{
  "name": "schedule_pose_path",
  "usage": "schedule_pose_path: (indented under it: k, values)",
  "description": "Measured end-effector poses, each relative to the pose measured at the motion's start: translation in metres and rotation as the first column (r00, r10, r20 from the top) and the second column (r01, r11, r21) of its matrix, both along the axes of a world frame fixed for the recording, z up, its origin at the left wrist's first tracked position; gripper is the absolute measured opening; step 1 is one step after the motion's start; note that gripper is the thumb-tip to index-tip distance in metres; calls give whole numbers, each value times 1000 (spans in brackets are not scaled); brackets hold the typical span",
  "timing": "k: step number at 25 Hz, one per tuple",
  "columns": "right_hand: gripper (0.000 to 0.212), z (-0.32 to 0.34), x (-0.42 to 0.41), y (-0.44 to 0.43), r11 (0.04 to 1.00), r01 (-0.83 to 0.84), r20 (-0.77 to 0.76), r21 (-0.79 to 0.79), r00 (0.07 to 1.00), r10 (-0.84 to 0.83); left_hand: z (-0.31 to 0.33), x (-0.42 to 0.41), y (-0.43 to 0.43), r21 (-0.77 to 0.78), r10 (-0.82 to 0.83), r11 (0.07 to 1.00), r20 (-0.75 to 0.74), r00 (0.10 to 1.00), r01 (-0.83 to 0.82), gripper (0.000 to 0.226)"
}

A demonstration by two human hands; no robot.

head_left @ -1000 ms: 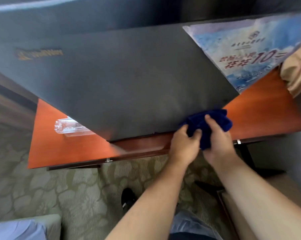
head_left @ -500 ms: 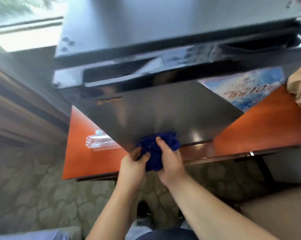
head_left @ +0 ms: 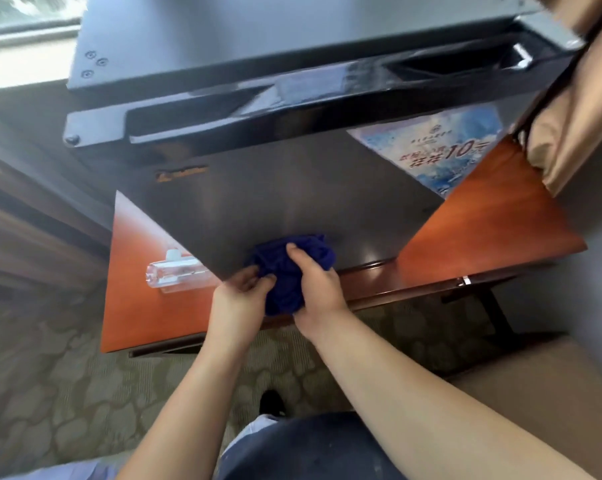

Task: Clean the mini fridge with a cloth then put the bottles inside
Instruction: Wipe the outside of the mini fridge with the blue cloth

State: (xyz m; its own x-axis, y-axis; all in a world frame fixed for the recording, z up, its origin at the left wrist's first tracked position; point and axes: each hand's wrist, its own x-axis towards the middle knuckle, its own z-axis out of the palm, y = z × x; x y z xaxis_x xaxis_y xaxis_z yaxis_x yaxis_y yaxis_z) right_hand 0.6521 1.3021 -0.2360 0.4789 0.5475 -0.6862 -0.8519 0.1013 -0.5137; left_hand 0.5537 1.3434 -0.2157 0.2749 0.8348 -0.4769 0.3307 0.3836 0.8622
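Blue cloth (head_left: pixel 294 271), bunched, is pressed against the lower edge of the closed door of the mini fridge (head_left: pixel 292 195) in the head view. Both hands grasp it. The left hand (head_left: pixel 239 296) pinches the cloth's left side between thumb and curled fingers. The right hand (head_left: pixel 315 292) wraps around its right side with the thumb on top. The fridge is dark grey and stands on an orange-brown wooden table (head_left: pixel 136 313). A recessed handle strip (head_left: pixel 258 112) runs along the top of the door. A blue printed sticker (head_left: pixel 438 154) sits at the door's upper right corner. One clear plastic bottle (head_left: pixel 178 277) lies on its side on the table, left of the fridge, with one end hidden behind the door's lower left corner. A beige curtain (head_left: pixel 576 126) hangs at the right, beside the fridge's top corner. Patterned carpet (head_left: pixel 50 375) covers the floor below the table. A dark shoe (head_left: pixel 271 403) shows between the forearms.
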Motion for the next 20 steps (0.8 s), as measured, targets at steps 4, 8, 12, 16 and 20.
schedule_pose_path:
  k: [4, 8, 12, 16, 20]
  values:
    - [35, 14, 93, -53, 996, 81, 84, -24, 993, -78, 4, 94, -44, -15, -110, 994, 38, 993, 111, 44]
    - [36, 31, 173, -95, 991, 122, 172, -50, 979, -111, 21, 176, -86, -35, -148, 988, 121, 982, 153, 43]
    - [35, 45, 196, -110, 994, 104, 225, -32, 970, -94, 33, 195, -104, -97, -120, 985, 205, 971, 143, 44]
    - [35, 56, 160, -90, 996, 91, 269, -22, 960, -82, 30, 162, -87, -107, -27, 993, 223, 975, 52, 43]
    - [38, 75, 97, -57, 998, 55, 217, 26, 974, -59, 46, 99, -58, -66, 80, 996, 239, 968, -66, 40]
